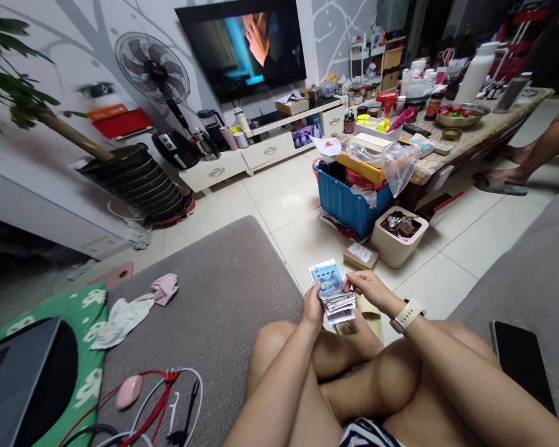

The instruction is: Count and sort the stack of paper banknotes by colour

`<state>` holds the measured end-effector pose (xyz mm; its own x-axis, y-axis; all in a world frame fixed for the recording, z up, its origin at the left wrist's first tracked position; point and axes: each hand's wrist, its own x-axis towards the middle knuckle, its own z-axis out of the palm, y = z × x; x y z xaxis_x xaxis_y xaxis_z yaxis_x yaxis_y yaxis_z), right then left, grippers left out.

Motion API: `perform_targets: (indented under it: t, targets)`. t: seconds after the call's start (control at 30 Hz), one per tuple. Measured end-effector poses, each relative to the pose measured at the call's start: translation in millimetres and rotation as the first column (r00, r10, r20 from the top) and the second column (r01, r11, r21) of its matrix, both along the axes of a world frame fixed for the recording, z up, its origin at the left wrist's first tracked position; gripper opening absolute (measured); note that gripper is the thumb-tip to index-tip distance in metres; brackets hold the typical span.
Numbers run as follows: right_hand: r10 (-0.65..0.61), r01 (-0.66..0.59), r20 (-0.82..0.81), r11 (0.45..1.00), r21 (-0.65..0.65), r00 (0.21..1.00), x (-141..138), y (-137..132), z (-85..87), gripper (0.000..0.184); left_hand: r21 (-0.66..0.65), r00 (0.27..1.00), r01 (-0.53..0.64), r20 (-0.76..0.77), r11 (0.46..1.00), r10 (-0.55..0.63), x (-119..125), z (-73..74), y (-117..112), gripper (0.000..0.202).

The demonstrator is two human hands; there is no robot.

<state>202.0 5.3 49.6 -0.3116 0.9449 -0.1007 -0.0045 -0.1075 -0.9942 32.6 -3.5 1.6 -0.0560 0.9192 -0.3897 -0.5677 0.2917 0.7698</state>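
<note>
One grey laptop [25, 372] sits at the left on a green cloth with white bows [92, 338]. Next, a glossy pink rounded case [128, 392] lies beside red and white cables on the grey fabric couch [218, 292]. The left hand [312, 305] grips a thick stack of printed blue-and-white paper slips [334, 290], which lies between both hands. The right hand [367, 284] bends its fingers at the stack's right edge; whether they pinch a slip, I cannot tell.
</note>
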Motion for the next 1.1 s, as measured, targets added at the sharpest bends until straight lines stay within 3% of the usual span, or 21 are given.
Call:
perform_targets:
  t: [0.17,0.6,0.83,1.1]
  targets:
    - [0.034,-0.034,-0.018,0.999,0.024,0.999,0,-1,0.0,0.046,-0.005,1.0,-0.011,-0.021,1.0,0.011,0,0.8,0,0.038]
    - [-0.058,0.059,0.012,0.997,-0.047,0.998,0,3,-12.2,0.045,-0.009,0.998,0.008,-0.062,1.0,-0.008,0,9.8,-3,0.025]
    - [-0.184,0.188,0.061,0.979,-0.078,0.981,1,9,-32.4,0.04,0.026,0.997,0.066,-0.048,0.998,-0.064,3,2.6,-5,0.029]
    - [-0.174,0.184,0.116,0.979,-0.082,0.978,1,11,-31.8,0.035,0.043,0.992,0.114,-0.057,0.993,-0.111,8,-6.8,-3,0.031]
